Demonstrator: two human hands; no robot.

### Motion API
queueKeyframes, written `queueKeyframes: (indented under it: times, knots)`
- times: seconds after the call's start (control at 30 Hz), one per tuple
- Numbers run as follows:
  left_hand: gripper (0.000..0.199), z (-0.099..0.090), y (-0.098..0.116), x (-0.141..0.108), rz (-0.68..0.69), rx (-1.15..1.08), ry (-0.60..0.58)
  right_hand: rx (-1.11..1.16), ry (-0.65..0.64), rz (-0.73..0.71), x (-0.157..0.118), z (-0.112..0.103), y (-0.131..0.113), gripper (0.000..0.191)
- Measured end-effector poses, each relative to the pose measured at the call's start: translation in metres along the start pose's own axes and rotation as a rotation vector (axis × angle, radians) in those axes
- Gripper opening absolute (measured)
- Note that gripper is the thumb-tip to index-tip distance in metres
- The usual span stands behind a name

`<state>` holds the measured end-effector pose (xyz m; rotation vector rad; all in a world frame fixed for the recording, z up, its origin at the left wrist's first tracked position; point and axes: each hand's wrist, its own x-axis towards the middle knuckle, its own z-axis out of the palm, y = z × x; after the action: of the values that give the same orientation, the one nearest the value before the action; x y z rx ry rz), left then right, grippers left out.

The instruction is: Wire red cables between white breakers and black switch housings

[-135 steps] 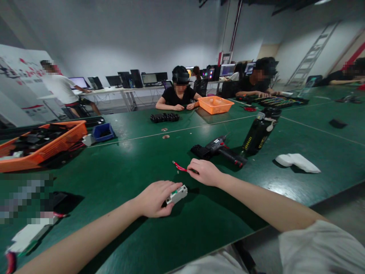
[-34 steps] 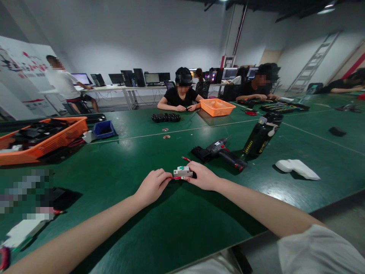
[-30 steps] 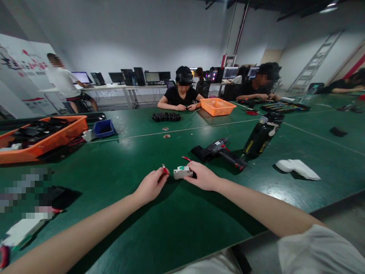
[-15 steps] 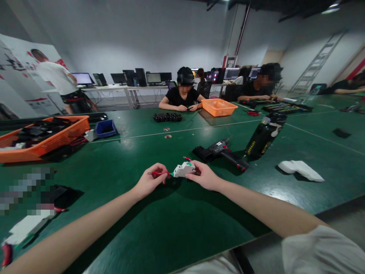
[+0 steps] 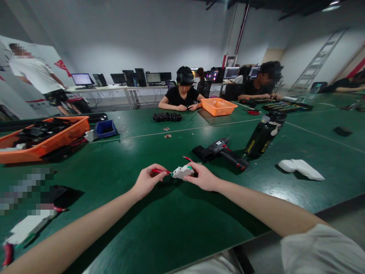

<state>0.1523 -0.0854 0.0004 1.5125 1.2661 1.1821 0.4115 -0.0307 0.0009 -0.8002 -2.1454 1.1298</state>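
Observation:
A white circuit breaker (image 5: 182,172) with green parts is gripped between the thumb and fingers of my right hand (image 5: 204,176), just above the green table. From its left end runs a short red wire (image 5: 159,171), pinched in my left hand (image 5: 149,180). Beyond my right fingers a second red wire with a metal lug (image 5: 187,158) sticks out; its lower end is hidden. Another white breaker (image 5: 30,227) with red wires lies at the lower left, partly blurred.
Past my right hand lie a cordless screwdriver (image 5: 225,152) and a black bottle (image 5: 264,137). A white bent piece (image 5: 300,169) rests farther right. At left stand an orange basket (image 5: 57,140) and a blue bin (image 5: 106,129). A co-worker (image 5: 184,95) sits opposite, near an orange tray (image 5: 219,107).
Both hands keep their hold on the breaker and its wire; the breaker has tipped slightly and sits a little lower. A person in the background has moved left.

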Motion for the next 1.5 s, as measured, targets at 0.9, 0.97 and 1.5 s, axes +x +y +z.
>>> queueKeyframes:
  times: [0.9,0.97,1.5]
  knots:
    - [0.025,0.0,-0.002,-0.003,0.065,0.192,-0.182,-0.398,-0.081,-0.268,-0.007,-0.007,0.005,0.022]
    - [0.025,0.001,-0.001,-0.004,0.064,0.211,-0.213,-0.432,-0.118,-0.32,-0.007,-0.009,0.005,0.021]
    - [0.02,0.003,0.003,-0.002,0.058,0.261,-0.274,-0.538,-0.123,-0.266,-0.008,-0.006,0.003,0.022]
